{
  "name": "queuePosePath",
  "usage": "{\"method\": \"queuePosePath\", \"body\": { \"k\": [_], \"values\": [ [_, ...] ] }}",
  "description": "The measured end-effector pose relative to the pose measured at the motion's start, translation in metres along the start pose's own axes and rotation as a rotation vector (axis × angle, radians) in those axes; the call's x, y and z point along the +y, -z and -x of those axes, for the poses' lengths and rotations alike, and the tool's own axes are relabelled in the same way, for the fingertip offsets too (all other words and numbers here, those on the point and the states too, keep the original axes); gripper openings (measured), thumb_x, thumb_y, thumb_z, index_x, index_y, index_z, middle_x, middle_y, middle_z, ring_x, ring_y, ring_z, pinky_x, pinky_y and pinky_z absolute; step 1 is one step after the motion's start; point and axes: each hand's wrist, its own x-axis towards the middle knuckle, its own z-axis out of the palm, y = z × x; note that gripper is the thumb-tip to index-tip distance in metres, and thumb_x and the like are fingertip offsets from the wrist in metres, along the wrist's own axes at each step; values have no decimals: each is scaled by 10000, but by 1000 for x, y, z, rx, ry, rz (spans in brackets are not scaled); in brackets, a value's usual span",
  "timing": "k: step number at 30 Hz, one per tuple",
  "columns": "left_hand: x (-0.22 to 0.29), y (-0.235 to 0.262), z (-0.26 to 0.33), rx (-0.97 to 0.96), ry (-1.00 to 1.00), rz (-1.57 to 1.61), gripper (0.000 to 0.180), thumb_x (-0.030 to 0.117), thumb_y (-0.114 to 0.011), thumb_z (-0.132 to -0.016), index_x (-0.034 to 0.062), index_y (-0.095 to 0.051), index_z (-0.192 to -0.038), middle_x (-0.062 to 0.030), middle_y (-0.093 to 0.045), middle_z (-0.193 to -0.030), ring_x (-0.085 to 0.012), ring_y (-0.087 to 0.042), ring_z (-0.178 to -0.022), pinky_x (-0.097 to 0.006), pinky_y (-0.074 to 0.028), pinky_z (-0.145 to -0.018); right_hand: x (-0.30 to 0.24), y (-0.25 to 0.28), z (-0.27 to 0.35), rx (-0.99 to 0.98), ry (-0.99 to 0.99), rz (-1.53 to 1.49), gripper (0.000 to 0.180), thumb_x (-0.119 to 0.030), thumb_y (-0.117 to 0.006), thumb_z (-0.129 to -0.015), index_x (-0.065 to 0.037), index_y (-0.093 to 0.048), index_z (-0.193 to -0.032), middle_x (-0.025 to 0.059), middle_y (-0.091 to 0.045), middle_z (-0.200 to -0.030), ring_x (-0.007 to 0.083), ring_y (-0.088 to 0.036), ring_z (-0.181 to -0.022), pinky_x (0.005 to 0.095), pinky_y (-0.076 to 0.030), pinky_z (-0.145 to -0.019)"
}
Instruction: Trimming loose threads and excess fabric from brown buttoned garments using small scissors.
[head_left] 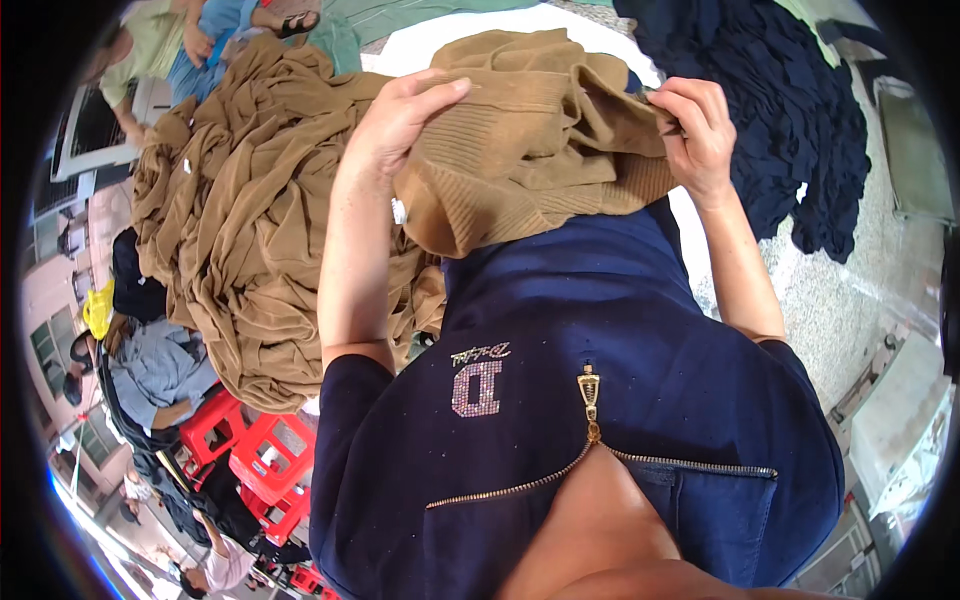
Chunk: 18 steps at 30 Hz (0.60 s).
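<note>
A brown knitted garment (530,140) with wide ribbed bands is spread across my lap. On its left side my left hand (405,115) grips it, thumb lying along the ribbed band and the other fingers partly hidden by the cloth. My right hand (697,130) is closed on the garment's right edge, pinching the fabric between thumb and fingers. Between the hands the knit is folded and bunched, with one ribbed band hanging toward me. Beside my left forearm a large heap of similar brown garments (250,200) lies loosely piled.
A heap of dark navy garments (760,100) lies at the far right on a speckled floor (840,290). White sheeting (410,45) shows behind the brown garment. Red plastic stools (270,455) stand at lower left near grey cloth (160,370). Another person (165,45) sits at far left.
</note>
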Motion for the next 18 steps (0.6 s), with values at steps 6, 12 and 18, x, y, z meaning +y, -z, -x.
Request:
{"method": "queuePosePath", "body": {
  "k": [6, 12, 18],
  "values": [
    [-1, -30, 16, 5, -198, 164, 256, 68, -692, -839, 8, -645, -1084, -48, -694, -922, -105, -652, -790, -227, -513, -739, -50, -10, -49, 63, 305, -212, 305, 7, -705, -614, -53, -684, -913, 77, -658, -891, 239, -652, -741, 324, -534, -607],
    [-4, -59, 40, 93, -400, 214, 158, 58, -668, -859, -3, -685, -1004, -66, -700, -897, -118, -652, -784, -241, -516, -726, -75, -31, -56, 65, 256, -273, 282, -12, -721, -643, -57, -662, -915, 55, -635, -875, 206, -625, -695, 301, -501, -568],
    [29, -30, 72, -7, -271, 503, 302, 113, -664, -839, -59, -642, -1087, -139, -707, -985, -175, -688, -847, -279, -534, -806, -50, -14, -66, 107, 191, -143, 376, 57, -722, -590, -71, -687, -941, 71, -653, -901, 245, -655, -762, 317, -538, -612]
  ]
}}
